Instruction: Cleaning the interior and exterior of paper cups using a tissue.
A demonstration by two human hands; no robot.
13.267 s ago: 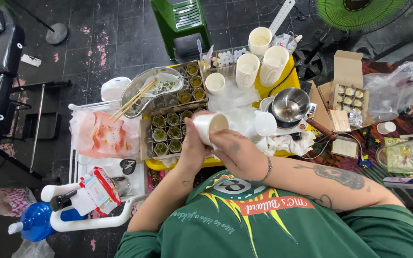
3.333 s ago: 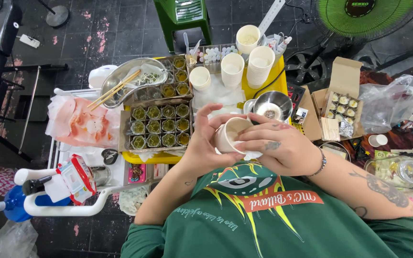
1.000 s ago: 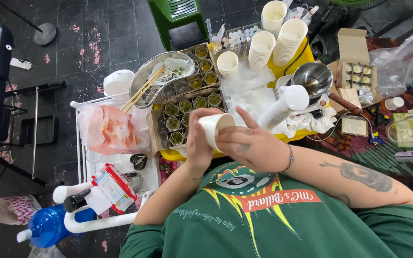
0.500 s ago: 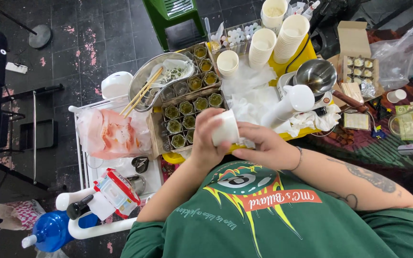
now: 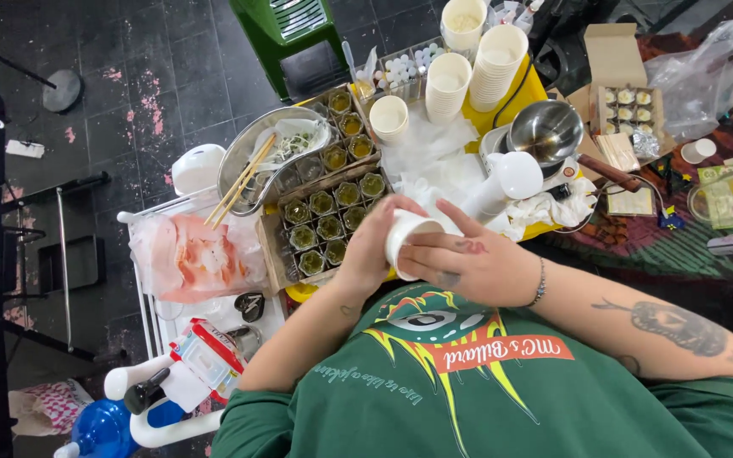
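cradling a white paper cup (image 5: 407, 236) in front of the chest, left hand (image 5: 372, 246) curled round its side, right hand (image 5: 477, 261) clasped over from the other, likely to steady it. hovering just above a tray of small filled jars (image 5: 328, 222), near stacked cups (image 5: 498, 64).

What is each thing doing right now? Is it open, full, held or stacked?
Cup: held in both hands, tipped sideways.
Left hand: gripping cup.
Right hand: fingers on cup.
Cup stacks: upright.
Jars: filled, in tray.
Cardboard box: open.
Chopsticks: resting in metal bowl.
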